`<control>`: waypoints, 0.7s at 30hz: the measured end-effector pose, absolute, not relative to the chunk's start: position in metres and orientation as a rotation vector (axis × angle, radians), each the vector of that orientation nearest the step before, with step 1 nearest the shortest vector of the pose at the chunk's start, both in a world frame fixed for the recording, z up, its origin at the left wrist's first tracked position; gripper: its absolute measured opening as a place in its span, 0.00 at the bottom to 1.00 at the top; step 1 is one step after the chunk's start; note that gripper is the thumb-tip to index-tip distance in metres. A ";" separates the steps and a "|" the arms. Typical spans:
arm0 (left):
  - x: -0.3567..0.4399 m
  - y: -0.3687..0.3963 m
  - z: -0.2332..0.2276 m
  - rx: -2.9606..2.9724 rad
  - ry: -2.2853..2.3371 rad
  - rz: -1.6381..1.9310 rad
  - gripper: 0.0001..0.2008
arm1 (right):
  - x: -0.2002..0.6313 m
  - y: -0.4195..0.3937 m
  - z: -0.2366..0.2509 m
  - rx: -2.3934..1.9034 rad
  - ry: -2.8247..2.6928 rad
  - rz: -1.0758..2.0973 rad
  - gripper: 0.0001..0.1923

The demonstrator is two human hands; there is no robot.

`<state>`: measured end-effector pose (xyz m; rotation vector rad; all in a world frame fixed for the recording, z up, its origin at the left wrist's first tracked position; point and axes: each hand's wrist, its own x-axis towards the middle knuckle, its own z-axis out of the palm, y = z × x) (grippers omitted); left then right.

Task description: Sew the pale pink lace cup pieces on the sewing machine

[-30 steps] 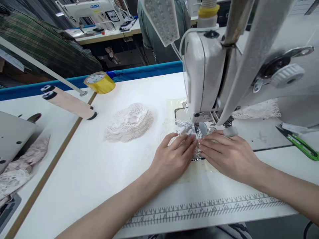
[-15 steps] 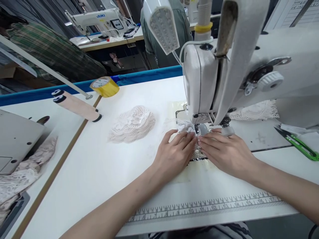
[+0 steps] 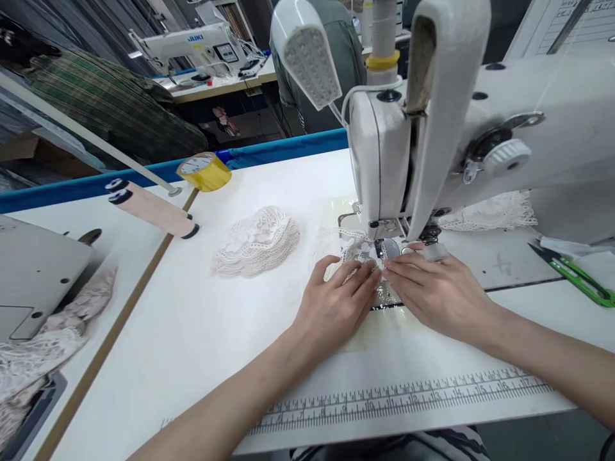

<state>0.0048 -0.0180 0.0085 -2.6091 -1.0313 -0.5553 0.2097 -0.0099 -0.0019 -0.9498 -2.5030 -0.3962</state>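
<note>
Far left: grey metal machine housing (image 3: pixel 33 275) with loose pale pink lace scraps (image 3: pixel 43 346) heaped below it.
Roll: beige cardboard tube with black end caps (image 3: pixel 151 210), lying across the seam between two tables.
Tape: yellow roll of adhesive tape (image 3: pixel 204 171), near the blue back rail.
Stack: pile of cream scalloped lace pieces (image 3: pixel 257 241), well left of the needle, touched by neither hand.
Left hand (image 3: pixel 336 301): flat, fingers spread, pressing on the small white lace piece (image 3: pixel 353 246); not clenched, nothing gripped.
Work piece position: the small white lace piece lies on the needle plate, under the presser foot and under both sets of fingertips.
Right hand (image 3: pixel 435 294): flat likewise, fingertips meeting those of the left just in front of the needle; a pale thimble-like guard shows on one finger.
Machine: white industrial sewing machine head (image 3: pixel 384 153), directly above the fingertips.
Far right: green-handled thread snips (image 3: pixel 583 282), near the machine base.
Risk 1: fingertips sit very close to the needle; a slip forward could bring one under it.
Risk 2: lace is thin and open; uneven pressure from either hand could pucker or skew it.
Surface: white tabletop (image 3: pixel 192 333), printed ruler strip (image 3: pixel 398 400) along the near edge.
Room: a workshop; another white sewing machine (image 3: pixel 192 45) behind, a person in a green top (image 3: pixel 331 38) standing past the blue rail.
</note>
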 end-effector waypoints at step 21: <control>0.004 -0.018 0.008 -2.618 -1.052 -0.565 0.11 | 0.211 -0.002 0.003 -0.968 -2.471 -0.419 0.19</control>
